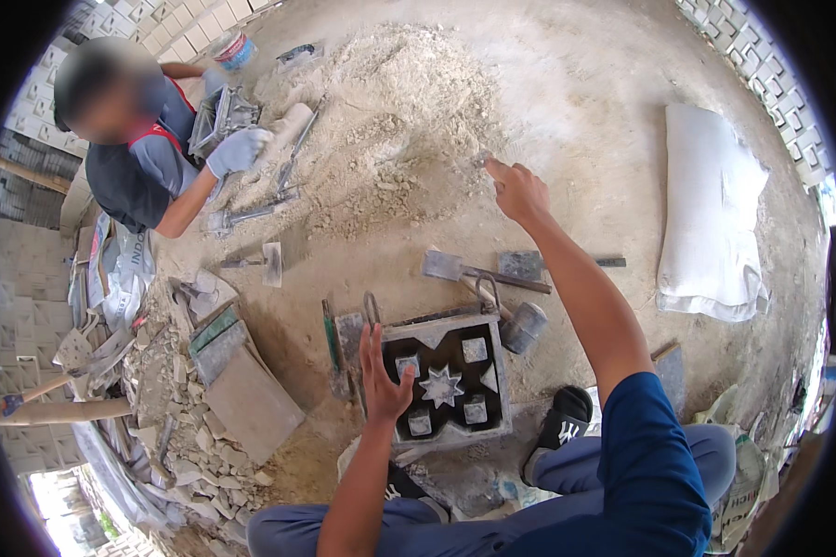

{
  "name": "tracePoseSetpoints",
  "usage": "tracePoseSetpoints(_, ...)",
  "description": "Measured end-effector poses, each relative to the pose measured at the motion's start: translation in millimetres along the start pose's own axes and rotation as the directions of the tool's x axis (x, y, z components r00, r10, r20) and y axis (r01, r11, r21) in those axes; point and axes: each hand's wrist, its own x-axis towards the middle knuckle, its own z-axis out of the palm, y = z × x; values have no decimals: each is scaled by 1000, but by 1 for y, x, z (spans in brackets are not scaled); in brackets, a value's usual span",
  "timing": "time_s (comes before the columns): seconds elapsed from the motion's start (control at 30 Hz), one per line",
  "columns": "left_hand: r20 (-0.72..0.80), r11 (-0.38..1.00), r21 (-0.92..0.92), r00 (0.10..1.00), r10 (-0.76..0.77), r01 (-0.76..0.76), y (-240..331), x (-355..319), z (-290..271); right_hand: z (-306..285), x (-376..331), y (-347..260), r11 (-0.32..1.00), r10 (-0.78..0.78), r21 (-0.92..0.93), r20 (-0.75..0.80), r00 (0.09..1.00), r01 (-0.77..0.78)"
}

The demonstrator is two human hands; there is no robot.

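Note:
A square metal mould (503,408) with a star-shaped block in its middle and square blocks around it lies on the ground before my feet. My left hand (387,388) is over its left side, fingers stretched out and open, near one of the two upright metal loops. My right hand (522,192) reaches far forward to the edge of a heap of pale, crumbly powder (409,102). Its fingers are mostly curled, thumb and forefinger together at a small greyish bit that I cannot make out.
A co-worker's gloved hand (239,151) is by another metal mould (218,121) at upper left. Trowels (443,265), a cylindrical mallet head (527,327) and boards (251,399) lie around my mould. A white sack (711,213) lies right; rubble (195,464) lies left.

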Motion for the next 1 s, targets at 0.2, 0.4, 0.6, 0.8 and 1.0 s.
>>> tracePoseSetpoints(0.2,-8,999,-37,1000,-26,26,-6,-3,3,-45,-86,15,999,-50,-4,61,997,51)
tracePoseSetpoints(0.4,-26,998,-5,998,-65,65,-16,-3,4,-96,-165,26,981,-188,62,83,979,183)
tracePoseSetpoints(0.6,-65,998,-6,996,-62,61,-3,-10,1,-154,-255,16,936,-344,125,112,932,330)
tracePoseSetpoints(0.8,-97,996,52,993,-66,71,0,-37,1,-171,-317,15,929,-369,158,296,881,336)
tracePoseSetpoints(1.0,-65,988,113,993,-101,108,26,-54,6,-164,-341,13,849,-498,27,371,784,527)
